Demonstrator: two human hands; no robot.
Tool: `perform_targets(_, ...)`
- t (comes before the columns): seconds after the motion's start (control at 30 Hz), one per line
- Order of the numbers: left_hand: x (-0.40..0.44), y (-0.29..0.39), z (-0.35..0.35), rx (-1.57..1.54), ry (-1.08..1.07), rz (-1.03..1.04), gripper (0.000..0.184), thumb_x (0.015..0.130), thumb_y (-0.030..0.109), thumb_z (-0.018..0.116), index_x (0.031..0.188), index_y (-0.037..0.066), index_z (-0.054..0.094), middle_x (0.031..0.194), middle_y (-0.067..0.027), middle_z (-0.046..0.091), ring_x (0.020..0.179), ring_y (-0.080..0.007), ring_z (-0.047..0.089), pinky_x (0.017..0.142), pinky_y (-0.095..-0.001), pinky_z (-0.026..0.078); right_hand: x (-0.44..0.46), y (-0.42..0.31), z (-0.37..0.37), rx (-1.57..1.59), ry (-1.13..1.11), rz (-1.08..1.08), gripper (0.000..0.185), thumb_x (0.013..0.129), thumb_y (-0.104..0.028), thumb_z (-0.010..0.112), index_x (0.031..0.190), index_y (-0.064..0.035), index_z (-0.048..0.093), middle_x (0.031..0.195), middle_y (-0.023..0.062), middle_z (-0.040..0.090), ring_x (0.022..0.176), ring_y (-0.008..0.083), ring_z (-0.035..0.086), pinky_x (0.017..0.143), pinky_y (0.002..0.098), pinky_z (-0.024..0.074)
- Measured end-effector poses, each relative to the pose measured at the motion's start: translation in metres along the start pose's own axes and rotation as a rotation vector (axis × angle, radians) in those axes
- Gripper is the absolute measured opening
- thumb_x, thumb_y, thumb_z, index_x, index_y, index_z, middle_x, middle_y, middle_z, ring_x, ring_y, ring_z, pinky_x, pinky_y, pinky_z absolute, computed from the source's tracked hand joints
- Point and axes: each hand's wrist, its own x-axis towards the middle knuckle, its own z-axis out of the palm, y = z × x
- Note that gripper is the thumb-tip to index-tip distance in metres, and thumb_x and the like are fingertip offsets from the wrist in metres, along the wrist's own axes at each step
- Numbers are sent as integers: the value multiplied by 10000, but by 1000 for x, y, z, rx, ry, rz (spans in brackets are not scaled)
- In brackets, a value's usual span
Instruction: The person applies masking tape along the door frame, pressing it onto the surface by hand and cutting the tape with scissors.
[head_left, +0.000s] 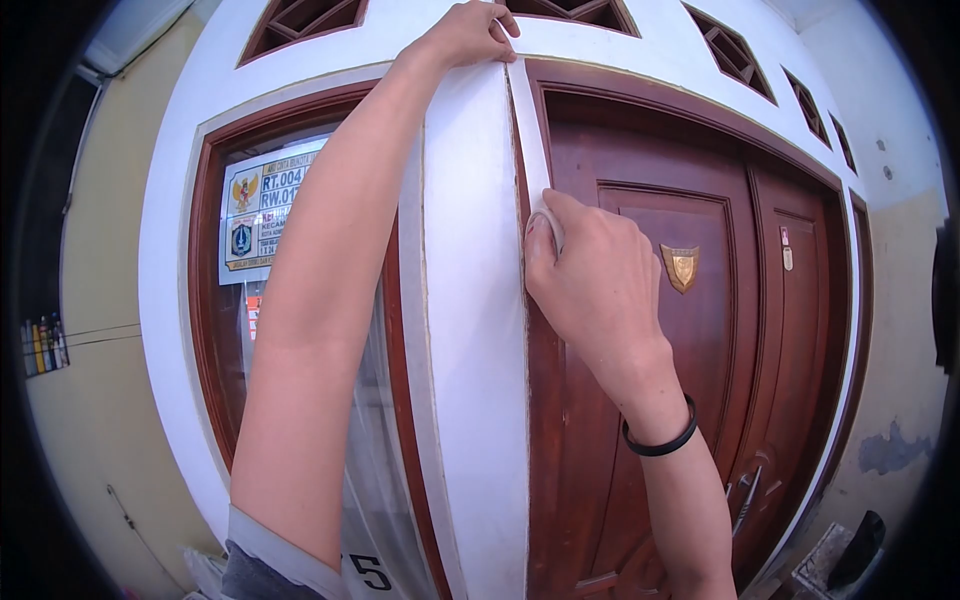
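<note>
A pale strip of masking tape [532,140] runs down the left edge of the brown wooden door frame [650,92]. Up at the frame's top corner, my left hand [470,35] has its fingers bent together at the strip's upper end, against the wall. Lower down, my right hand [605,280] is closed around the tape roll [547,226], with the thumb on its near side and the strip stretching upward from it. Most of the roll is hidden by the fingers. A black band [660,440] circles my right wrist.
A white wall strip [470,300] separates the door from a brown-framed window with a printed sign [255,210]. The door [680,370] carries a gold shield emblem [681,268] and a metal handle [745,500]. Patterned vent openings [730,55] line the upper wall.
</note>
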Motion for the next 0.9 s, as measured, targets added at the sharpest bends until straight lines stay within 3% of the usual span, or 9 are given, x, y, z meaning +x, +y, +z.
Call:
perform_targets(0.5,4,-1,-1,26,14,-13,358,754,106,878,1090,25,786,949,-135,829,886,-217,788,828,-362,625,-1,3,3,14,43,-18,183,965,-130,645,850,9,676,775,201,700,742,429,716,665,543,559)
perform_targets(0.9,1,11,-3,100,-8,-70,380,763,104,878,1124,35,783,1007,-131,830,956,-229,786,906,-370,626,0,0,1,17,-6,-6,196,971,-119,636,840,23,670,749,208,688,729,435,717,667,540,562)
